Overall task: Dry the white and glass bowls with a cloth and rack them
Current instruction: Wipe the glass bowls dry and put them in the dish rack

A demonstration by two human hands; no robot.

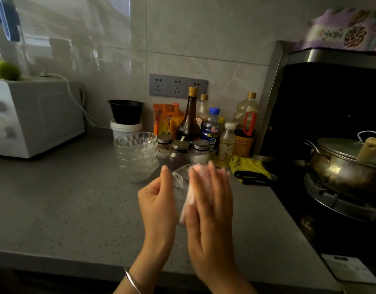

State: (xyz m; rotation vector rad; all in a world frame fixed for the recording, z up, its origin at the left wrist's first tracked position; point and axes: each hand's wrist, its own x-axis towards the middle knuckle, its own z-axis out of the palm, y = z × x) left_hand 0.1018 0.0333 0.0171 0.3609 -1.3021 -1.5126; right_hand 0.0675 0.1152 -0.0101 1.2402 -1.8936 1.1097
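My left hand [159,195] holds the glass bowl [179,177] above the worktop [76,209], fingers curled on its rim. My right hand [210,200] presses the cloth [188,201] into it, fingers straight and together. I'd turn the bowl slowly, keeping it inside the near edge. Bare worktop lies left. Just beyond stands the stack of glass bowls [136,155], and the stove [331,198] is to the right.
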